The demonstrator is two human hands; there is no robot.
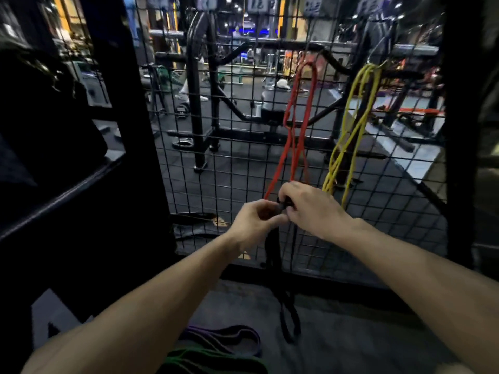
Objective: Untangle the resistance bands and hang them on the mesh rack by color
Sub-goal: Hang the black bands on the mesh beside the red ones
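A black wire mesh rack [216, 168] stands in front of me. Red bands [299, 114] hang from a hook on it, and their lower end reaches my hands. To their right, yellow bands [351, 125] hang from another hook. My left hand [256, 222] and my right hand [310, 209] meet at the middle, both pinching the top of a black band [283, 292] that dangles in loops to the floor. The exact grip point is hidden between my fingers. A purple band [224, 338] and a green band [216, 360] lie on the floor below.
A dark shelf unit [67, 157] fills the left side. A black upright post [461, 130] frames the rack on the right. Behind the mesh are gym machines and rubber flooring. Grey floor [351, 333] spreads under my arms.
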